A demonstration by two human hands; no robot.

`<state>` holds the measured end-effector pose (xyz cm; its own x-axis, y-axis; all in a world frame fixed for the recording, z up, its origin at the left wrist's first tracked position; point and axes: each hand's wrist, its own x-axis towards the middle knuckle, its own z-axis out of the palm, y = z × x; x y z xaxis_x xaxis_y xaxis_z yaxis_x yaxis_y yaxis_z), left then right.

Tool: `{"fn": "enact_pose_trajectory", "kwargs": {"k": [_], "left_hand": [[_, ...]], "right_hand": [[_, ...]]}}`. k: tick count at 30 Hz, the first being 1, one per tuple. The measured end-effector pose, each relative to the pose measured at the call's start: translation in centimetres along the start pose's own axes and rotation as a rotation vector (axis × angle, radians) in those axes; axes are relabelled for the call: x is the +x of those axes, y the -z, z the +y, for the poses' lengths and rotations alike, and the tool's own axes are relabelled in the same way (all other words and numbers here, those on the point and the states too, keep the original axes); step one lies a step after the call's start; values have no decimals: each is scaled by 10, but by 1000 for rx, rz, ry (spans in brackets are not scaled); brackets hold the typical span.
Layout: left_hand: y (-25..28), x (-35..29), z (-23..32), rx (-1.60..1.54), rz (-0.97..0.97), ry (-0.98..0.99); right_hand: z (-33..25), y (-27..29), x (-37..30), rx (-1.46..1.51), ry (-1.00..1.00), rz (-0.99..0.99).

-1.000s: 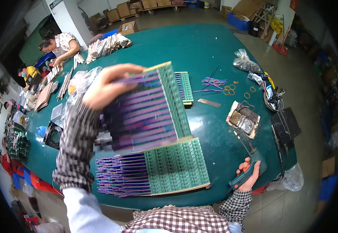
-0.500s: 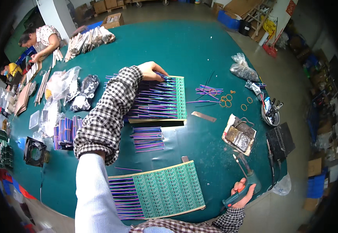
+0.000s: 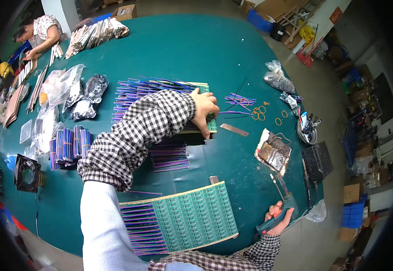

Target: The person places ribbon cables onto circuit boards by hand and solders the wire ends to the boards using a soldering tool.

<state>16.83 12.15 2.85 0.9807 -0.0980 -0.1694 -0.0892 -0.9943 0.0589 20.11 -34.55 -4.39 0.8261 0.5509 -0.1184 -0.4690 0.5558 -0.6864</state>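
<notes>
My left hand [image 3: 204, 110] rests over the right end of the far circuit board panel [image 3: 204, 87], thumb and fingers apart; the hand and sleeve hide much of it. Many purple, blue and dark wires [image 3: 128, 92] run leftward from that panel. In my right hand [image 3: 281, 219] is a green soldering gun [image 3: 290, 203], gripped by its handle, its tip pointing up beside a soot-stained tray [image 3: 273, 151]. Nearest to me lies a second green circuit board panel [image 3: 194, 217], with rows of wires [image 3: 142, 228] at its left side. A loose bunch of wires [image 3: 169, 157] sits between the panels.
Bundled wires [image 3: 70, 147] and a small black fan [image 3: 27, 174] stand at left, near plastic bags [image 3: 61, 83]. On the right are rubber bands [image 3: 259, 113], a flat metal strip [image 3: 234, 130] and a black box with cables [image 3: 316, 160]. Another person [image 3: 43, 34] works at the far left.
My left hand has moved from the far edge of the far panel to its right end, toward me, and its fingers have spread. The right hand still holds the soldering gun. The view has shifted slightly.
</notes>
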Motion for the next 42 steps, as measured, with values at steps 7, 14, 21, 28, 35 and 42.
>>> {"fn": "enact_pose_trajectory", "kwargs": {"k": [7, 14, 21, 28, 35, 42], "left_hand": [[-2, 7, 4, -150, 11, -33], [2, -17, -14, -484, 284, -33], [-10, -57, -73, -294, 111, 714], [-4, -72, -64, -203, 188, 662], [26, -159, 34, -300, 721, 86], [-75, -178, 74, -285, 656, 391]], "right_hand": [[-3, 0, -1, -1, 0, -5], [-3, 2, -2, 8, -1, -17], [-4, 1, 4, 21, -30, -47], [-3, 0, 1, 36, -35, -65], [-12, 10, 1, 89, -88, -141], [-9, 9, 11, 35, -99, -135]]}}
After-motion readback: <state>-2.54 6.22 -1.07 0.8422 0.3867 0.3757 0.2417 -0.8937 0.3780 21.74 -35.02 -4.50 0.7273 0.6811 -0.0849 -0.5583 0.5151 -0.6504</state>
